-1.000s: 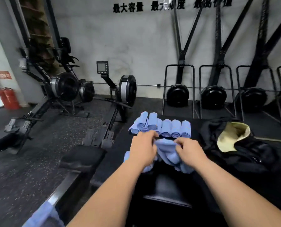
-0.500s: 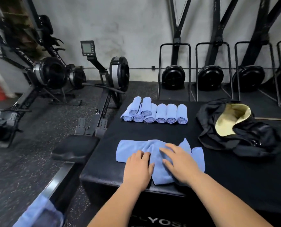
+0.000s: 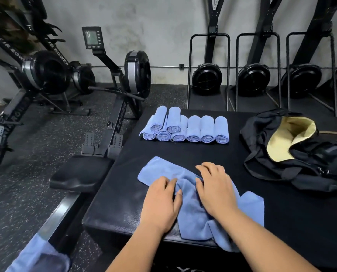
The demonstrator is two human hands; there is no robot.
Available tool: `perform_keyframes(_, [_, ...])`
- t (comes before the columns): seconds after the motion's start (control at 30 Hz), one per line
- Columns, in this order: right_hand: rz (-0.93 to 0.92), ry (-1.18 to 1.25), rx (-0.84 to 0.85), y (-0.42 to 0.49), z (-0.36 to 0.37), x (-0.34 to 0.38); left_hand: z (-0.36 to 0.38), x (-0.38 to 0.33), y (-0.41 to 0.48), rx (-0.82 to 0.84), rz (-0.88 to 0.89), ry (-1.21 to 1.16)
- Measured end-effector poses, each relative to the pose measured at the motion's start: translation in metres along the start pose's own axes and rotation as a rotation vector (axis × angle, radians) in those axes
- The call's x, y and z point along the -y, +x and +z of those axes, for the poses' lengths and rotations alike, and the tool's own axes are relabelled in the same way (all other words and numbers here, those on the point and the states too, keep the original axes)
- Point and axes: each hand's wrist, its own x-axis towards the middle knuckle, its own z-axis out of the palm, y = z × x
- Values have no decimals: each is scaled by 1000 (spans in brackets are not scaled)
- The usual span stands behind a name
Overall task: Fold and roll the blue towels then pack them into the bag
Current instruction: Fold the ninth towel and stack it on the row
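The loose blue towel (image 3: 191, 209) lies crumpled across the near part of the black padded box (image 3: 120, 195), and both hands rest on top of it. The left hand (image 3: 160, 202) and the right hand (image 3: 216, 191) lie palm-down with fingers spread and only slightly bent, pressing the cloth and gripping nothing. Under the right wrist a fold of the towel spills over the box's near edge; left of the left hand a flat corner reaches out toward the box's left edge. Beyond the fingertips is a strip of bare black top, then eight rolled towels (image 3: 194, 128), six side by side and two stacked on the left end, near the far edge. Right of the right hand, across another bare stretch, the black bag (image 3: 320, 163) slumps open, showing pale yellow lining. Below the wrists, white letters on the box front are cut off by the frame; only "YO" can be read. Left of the box stands a rowing machine (image 3: 120, 114) with "ROWER" on its rail and a small monitor (image 3: 92, 37) above; the machines further left read "AIR ROWER" in part. Another blue cloth (image 3: 38, 256) lies at the lower left, beside the left forearm.
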Motion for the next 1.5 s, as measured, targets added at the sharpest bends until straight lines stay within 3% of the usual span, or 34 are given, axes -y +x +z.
perform_keyframes(0.1, [-155, 26, 167, -2, 15, -1, 6, 2, 1, -27, 1, 8])
perform_keyframes(0.2, [-203, -4, 140, -1, 25, -1, 8, 5, 2, -70, 35, -23])
perform_keyframes(0.33, [102, -181, 30, -4, 24, 3, 10, 7, 1, -114, 77, 1])
perform_keyframes(0.5, [429, -239, 104, -4, 16, 8, 16, 11, 1, -84, 87, 40])
perform_keyframes(0.67, [108, -152, 129, -6, 21, 6, 13, 9, 1, -9, 112, 49])
perform_keyframes(0.77, [140, -130, 143, -15, 14, 14, 10, 9, 0, -9, 109, 36])
perform_keyframes(0.93, [194, -235, 14, -3, -1, 5, 7, 8, 0, -22, 84, 4])
perform_keyframes(1.0, [131, -182, 96, 5, 2, -11, 7, 7, 1, -23, 78, -7])
perform_keyframes(1.07, [17, -108, 283, 5, 8, -24, 6, 7, 0, -26, 63, -26])
perform_keyframes(1.13, [20, -65, 350, 1, 11, -30, 7, 8, 1, -28, 38, -54])
perform_keyframes(1.33, [40, -11, 159, -4, 9, -26, 0, 1, 32, -9, -54, -41])
perform_keyframes(1.5, [77, 125, 106, -4, 10, -28, 11, -19, 81, 197, -231, -142])
